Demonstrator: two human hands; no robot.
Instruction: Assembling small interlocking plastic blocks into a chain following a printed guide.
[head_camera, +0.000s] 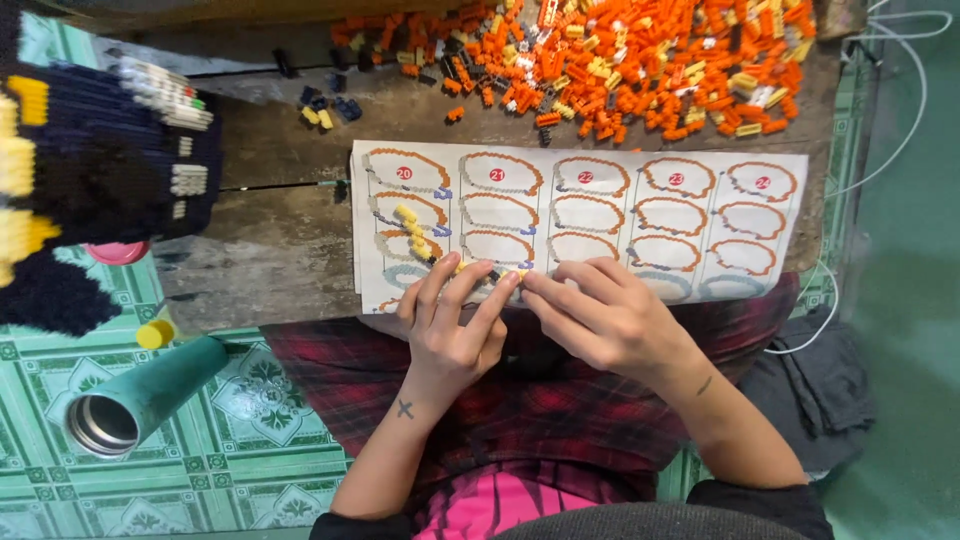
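Plaid cloth in dark red covers the lap (560, 400) nearest the camera, and just past it both hands meet at the near edge of a wooden board (280, 240). The left hand (455, 325) has its fingers curled and pinched with those of the right hand (600, 315) on a small yellow brick piece (490, 270), mostly hidden between the fingertips; neither hand is open, and how firmly each grips I cannot tell. At 12 o'clock from the hands lies the printed instruction sheet (640, 215), with a short curved chain of yellow bricks (412, 228) resting on it at about 11 o'clock. Farther still, at 12 to 1 o'clock, spreads a loose heap of orange bricks (640, 65). At 9 o'clock a green flask (145, 395) lies on its side on the tiled floor. My judgement: the piece sits right over the board's edge, so a slipped pinch could drop it into the lap or onto the floor, and a nudge could scatter the chain.
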